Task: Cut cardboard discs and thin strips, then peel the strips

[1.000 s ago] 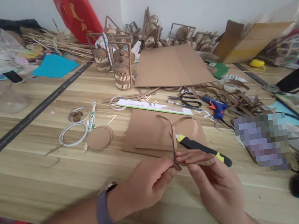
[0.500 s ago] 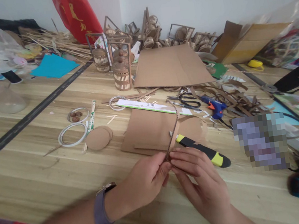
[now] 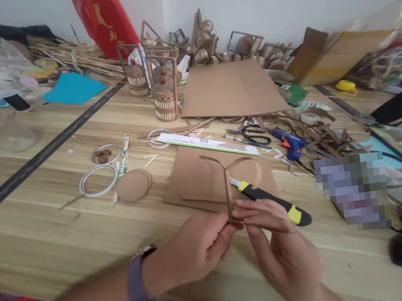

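Note:
A narrow cardboard strip (image 3: 227,194) stands edge-on between my hands, its corrugated edge showing. Its far end curves left above the cardboard sheet. My left hand (image 3: 198,244), with a watch on the wrist, pinches the near end between thumb and fingers. Closed lightly around the short bent tip of the same strip is my right hand (image 3: 283,245), its fingers partly covering it. Just beyond the right fingers lies a black and yellow utility knife (image 3: 267,200), blade out, on the cardboard sheet (image 3: 196,173) and table.
Cardboard discs (image 3: 131,185) and rolls of white tape (image 3: 97,181) lie to the left. Ahead are a white-and-green strip (image 3: 207,144), scissors (image 3: 256,136) and a blue glue gun (image 3: 291,143). Small tiered baskets (image 3: 165,101) stand farther back, beside a large cardboard sheet (image 3: 230,87).
The strip's far end has swung left and its near tip now bends to the right. My right hand has shifted slightly right and down, with its fingers opened a little.

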`<control>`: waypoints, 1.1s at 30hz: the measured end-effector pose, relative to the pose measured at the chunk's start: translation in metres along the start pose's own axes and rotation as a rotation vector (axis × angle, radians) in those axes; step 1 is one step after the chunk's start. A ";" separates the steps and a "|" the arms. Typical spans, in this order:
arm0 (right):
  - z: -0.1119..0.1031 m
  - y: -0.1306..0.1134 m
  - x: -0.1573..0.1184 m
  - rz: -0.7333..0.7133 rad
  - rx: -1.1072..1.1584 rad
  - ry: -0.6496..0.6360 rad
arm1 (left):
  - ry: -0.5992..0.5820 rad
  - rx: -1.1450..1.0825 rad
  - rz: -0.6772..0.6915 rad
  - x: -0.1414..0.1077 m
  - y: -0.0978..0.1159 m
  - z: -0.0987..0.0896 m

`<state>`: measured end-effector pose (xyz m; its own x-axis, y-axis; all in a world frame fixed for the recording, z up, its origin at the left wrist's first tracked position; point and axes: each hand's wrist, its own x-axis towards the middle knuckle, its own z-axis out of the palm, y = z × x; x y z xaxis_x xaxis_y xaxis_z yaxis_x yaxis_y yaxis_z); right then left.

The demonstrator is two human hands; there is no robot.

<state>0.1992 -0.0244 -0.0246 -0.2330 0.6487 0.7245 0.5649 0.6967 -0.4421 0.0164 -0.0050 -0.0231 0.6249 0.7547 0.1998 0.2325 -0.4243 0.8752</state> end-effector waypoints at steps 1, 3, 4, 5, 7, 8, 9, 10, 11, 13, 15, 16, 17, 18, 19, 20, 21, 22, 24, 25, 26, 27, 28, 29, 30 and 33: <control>-0.001 0.000 -0.001 0.019 0.033 -0.003 | -0.007 0.008 0.019 0.000 -0.001 -0.001; -0.002 0.001 -0.002 0.085 0.091 0.003 | -0.016 0.028 0.059 -0.001 -0.003 -0.002; -0.002 0.001 -0.002 0.123 0.116 0.009 | -0.025 0.033 0.075 -0.001 -0.004 -0.003; -0.002 0.001 -0.001 0.157 0.142 0.014 | -0.038 0.032 0.084 -0.001 -0.005 -0.004; -0.001 0.000 -0.001 0.175 0.175 0.015 | -0.059 0.029 0.077 -0.001 -0.004 -0.006; 0.000 0.000 0.000 0.147 0.175 0.015 | -0.067 0.023 0.056 0.000 -0.003 -0.007; 0.000 0.000 0.001 0.101 0.164 0.013 | -0.073 0.008 0.028 0.000 -0.002 -0.007; 0.001 -0.001 0.001 0.049 0.141 0.010 | -0.076 -0.016 -0.006 0.001 0.000 -0.007; 0.001 -0.001 0.002 -0.006 0.113 0.003 | -0.079 -0.048 -0.046 0.002 0.002 -0.007; 0.002 -0.001 0.003 -0.085 0.059 -0.012 | -0.080 -0.122 -0.130 0.003 0.005 -0.006; 0.003 0.001 0.004 -0.119 -0.002 -0.032 | -0.042 -0.153 -0.182 0.004 0.008 -0.004; 0.003 0.002 0.004 -0.132 -0.034 -0.037 | -0.017 -0.150 -0.191 0.004 0.009 -0.003; 0.003 0.002 0.005 -0.145 -0.067 -0.040 | 0.003 -0.142 -0.191 0.004 0.009 -0.002; 0.003 0.003 0.005 -0.156 -0.098 -0.040 | 0.016 -0.131 -0.188 0.004 0.009 -0.002; 0.003 0.004 0.005 -0.166 -0.124 -0.039 | 0.019 -0.119 -0.186 0.004 0.009 -0.001; 0.003 0.004 0.005 -0.172 -0.144 -0.040 | 0.015 -0.109 -0.184 0.003 0.009 -0.001; 0.002 0.004 0.005 -0.170 -0.157 -0.042 | 0.008 -0.099 -0.181 0.002 0.009 -0.001; 0.002 0.004 0.004 -0.158 -0.162 -0.043 | 0.003 -0.088 -0.173 0.002 0.009 -0.001; 0.001 0.003 0.004 -0.126 -0.149 -0.039 | 0.002 -0.058 -0.133 0.001 0.009 -0.002; 0.000 0.002 0.004 -0.108 -0.133 -0.034 | 0.007 -0.039 -0.102 0.001 0.009 -0.002; 0.000 0.002 0.003 -0.089 -0.114 -0.027 | 0.012 -0.016 -0.070 0.001 0.009 -0.002; 0.000 0.002 0.003 -0.073 -0.088 -0.020 | 0.015 0.009 -0.038 0.001 0.009 -0.002; -0.001 0.002 0.002 -0.057 -0.056 -0.014 | 0.017 0.035 -0.008 0.000 0.008 -0.002; -0.001 0.002 0.001 -0.036 -0.017 -0.013 | 0.018 0.065 0.015 0.000 0.008 -0.003; -0.002 0.003 0.001 -0.008 0.025 -0.016 | 0.017 0.097 0.034 0.000 0.007 -0.003; -0.003 0.004 -0.001 0.108 0.157 -0.038 | -0.002 0.182 0.063 -0.002 0.003 -0.006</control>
<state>0.2038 -0.0233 -0.0255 -0.2093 0.7313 0.6492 0.4588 0.6597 -0.5953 0.0118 -0.0048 -0.0178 0.6439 0.7228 0.2509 0.3239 -0.5546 0.7665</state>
